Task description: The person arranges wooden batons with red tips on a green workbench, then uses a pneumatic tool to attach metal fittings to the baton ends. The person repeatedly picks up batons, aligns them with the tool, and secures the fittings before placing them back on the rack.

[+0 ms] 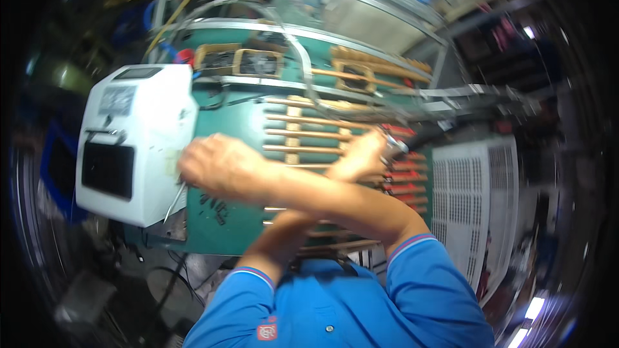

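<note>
My forearms cross over the green bench, the right one on top. Reaching left, my right hand [216, 162] is closed at the right side of the white machine [161, 109]; what its fingers hold, if anything, is hidden. My left hand [363, 156] reaches right, its fingers curled beside a shiny metal piece [394, 147], blurred at the fingertips. Around it lies a row of wooden rods [309, 134] with red ends [407, 176], resting across a wooden support [293, 132]. My right forearm hides part of the row.
Small boxes of dark parts [258, 62] stand along the back of the bench [235, 125]. Small black pieces [216, 209] lie near the machine. A grey hose [303, 58] arches over the rods. White perforated crates [474, 187] stand at the right.
</note>
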